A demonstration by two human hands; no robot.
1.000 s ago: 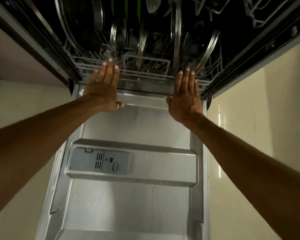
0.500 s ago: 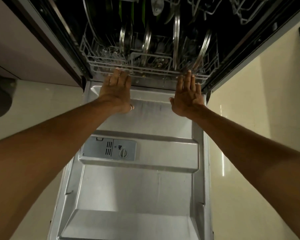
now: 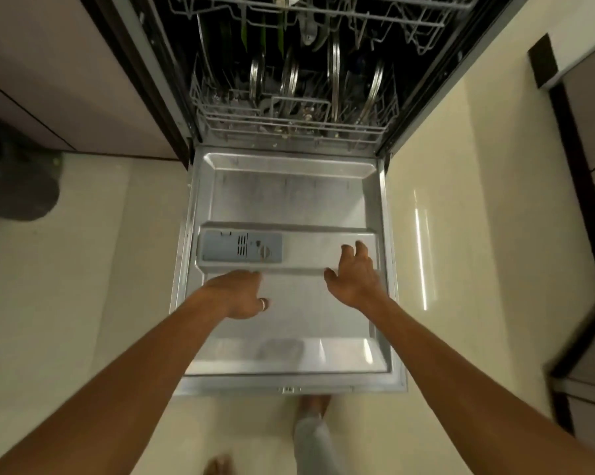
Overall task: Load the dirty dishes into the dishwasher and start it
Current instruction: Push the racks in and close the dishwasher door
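— Where are the dishes (image 3: 333, 80)?
— Upright in the lower rack (image 3: 289, 130), inside the dishwasher (image 3: 417, 80), beyond the lowered door (image 3: 289, 197).
— Hands?
— Over the door's near half. Right hand (image 3: 356, 279) loose, empty; left hand (image 3: 236, 293) fingers tucked under, cannot tell.

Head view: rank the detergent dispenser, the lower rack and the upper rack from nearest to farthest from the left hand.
1. Detergent dispenser: on the open door, just beyond the left hand.
2. Lower rack: past the door's hinge end, holding upright plates.
3. Upper rack: above the lower rack, at the view's top edge.
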